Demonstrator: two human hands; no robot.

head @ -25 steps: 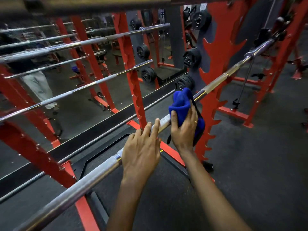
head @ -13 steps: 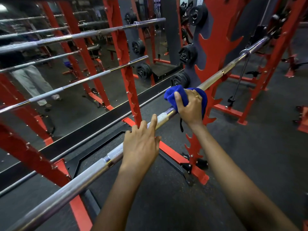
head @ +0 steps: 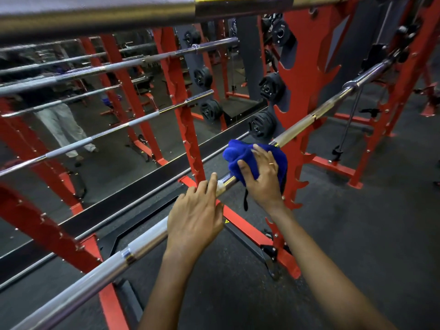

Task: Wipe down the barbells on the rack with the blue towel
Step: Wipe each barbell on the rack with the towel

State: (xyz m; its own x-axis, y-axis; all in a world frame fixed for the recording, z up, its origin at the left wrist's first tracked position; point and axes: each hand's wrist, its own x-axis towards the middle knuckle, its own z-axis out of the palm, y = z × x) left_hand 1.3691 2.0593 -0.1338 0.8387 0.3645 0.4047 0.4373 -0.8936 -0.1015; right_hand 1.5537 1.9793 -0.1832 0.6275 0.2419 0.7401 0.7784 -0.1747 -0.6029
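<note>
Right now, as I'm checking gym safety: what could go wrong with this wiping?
A black loop on the blue towel dangles beside the red rack with jagged hooks; it might snag. The left hand only rests on the barbell, so it could roll as the right hand wipes. An upper barbell runs close overhead; a head bump is possible.

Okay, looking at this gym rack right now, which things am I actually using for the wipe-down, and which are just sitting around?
In use:
blue towel
right hand, holding the towel on the bar
barbell being wiped
left hand, resting on that barbell
red rack carrying it

Just around:
black weight plates
hanging cable attachment
mirror
</note>
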